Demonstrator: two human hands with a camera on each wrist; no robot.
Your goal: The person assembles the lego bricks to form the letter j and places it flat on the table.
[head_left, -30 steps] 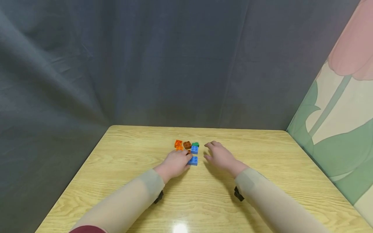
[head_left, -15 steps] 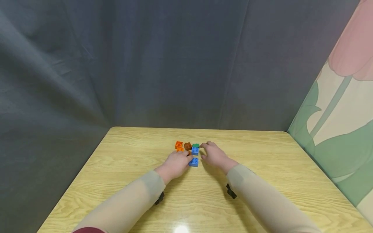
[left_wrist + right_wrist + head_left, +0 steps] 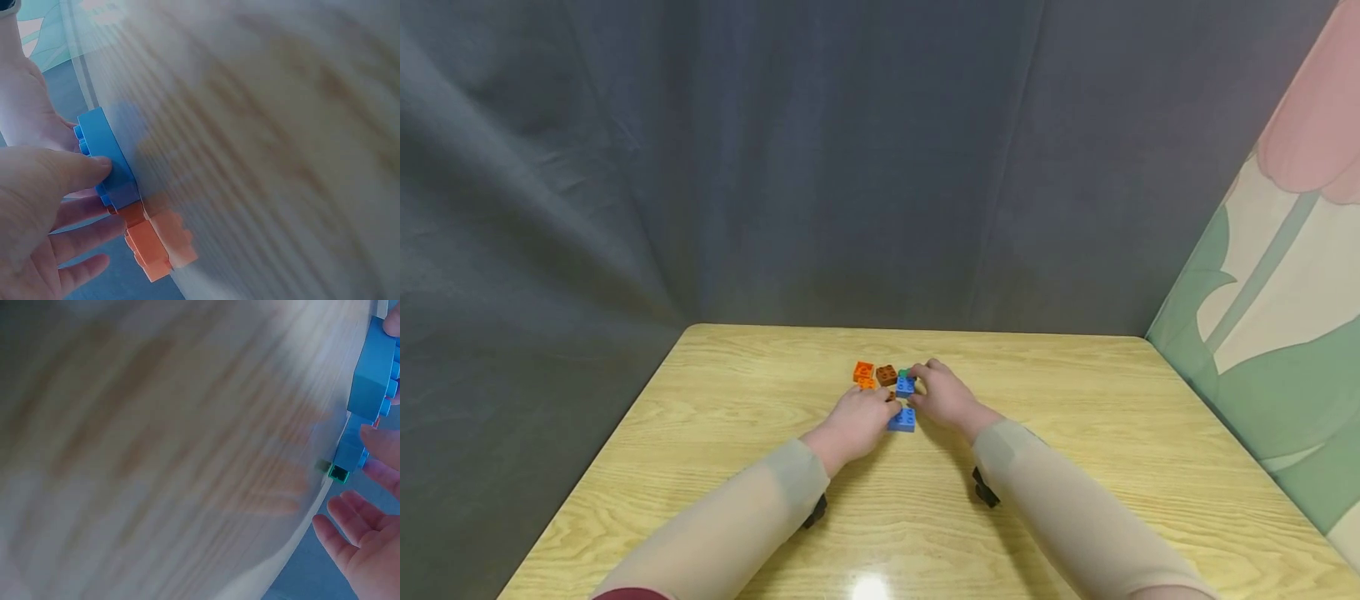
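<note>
The light wooden surface (image 3: 715,467) is shiny and has brown grain lines. A dark grey cloth (image 3: 775,167) hangs behind it. On the right is a wall (image 3: 1262,317) with a big painted pink flower and green leaves.

A small bunch of plastic building bricks sits near the middle of the surface. The near blue brick (image 3: 902,419) lies closest to the person. The far blue brick (image 3: 905,385) is just behind it. A brown brick (image 3: 886,375) and an orange brick (image 3: 862,372) sit to the left of that one, side by side. A tiny bit of a green brick (image 3: 903,373) peeks out behind the far blue brick.

The left hand (image 3: 854,422) rests on the surface, its fingers (image 3: 72,172) a little curled, and its thumb presses on the near blue brick. The right hand (image 3: 946,395) reaches in from the other side. Its fingers (image 3: 350,534) are loosely spread, and their tips touch the far blue brick. Both arms wear beige sleeves (image 3: 1060,517).
</note>
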